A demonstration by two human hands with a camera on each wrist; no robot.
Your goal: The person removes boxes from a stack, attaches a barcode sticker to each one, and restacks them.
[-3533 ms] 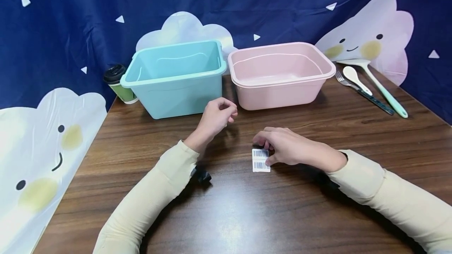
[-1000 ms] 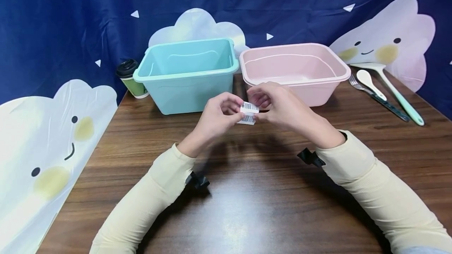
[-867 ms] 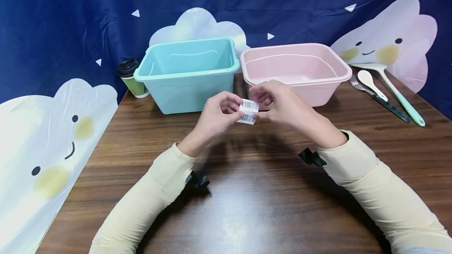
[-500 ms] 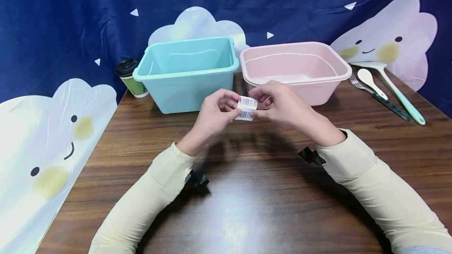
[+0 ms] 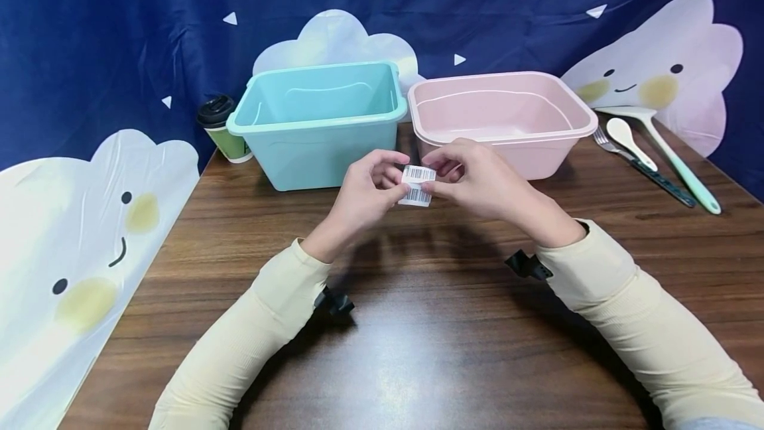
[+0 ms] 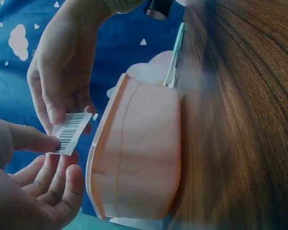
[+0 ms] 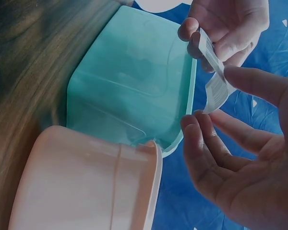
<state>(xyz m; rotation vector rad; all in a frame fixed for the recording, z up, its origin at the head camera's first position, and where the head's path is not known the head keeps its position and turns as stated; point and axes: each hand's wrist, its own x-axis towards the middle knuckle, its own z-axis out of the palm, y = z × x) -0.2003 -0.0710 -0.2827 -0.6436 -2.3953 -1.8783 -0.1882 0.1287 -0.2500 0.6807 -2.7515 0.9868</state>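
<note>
Head view: left hand [image 5: 371, 186] and right hand [image 5: 480, 181] — fingers of both pinching a label [image 5: 418, 174] — hold it above the tabletop [image 5: 477, 350], before a blue tub [image 5: 316, 158] and pink tub [image 5: 537, 158].

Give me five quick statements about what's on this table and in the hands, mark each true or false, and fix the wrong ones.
1. The left hand and the right hand both touch the barcode label. True.
2. The barcode label lies flat on the table. False: both hands hold it up in the air.
3. In the head view, the turquoise bin stands between the green cup and the pink basin. True.
4. The green cup is topped with a white lid. False: it has a black lid.
5. The fork lies beside the white spoon, to the right of the pink basin. True.
</note>
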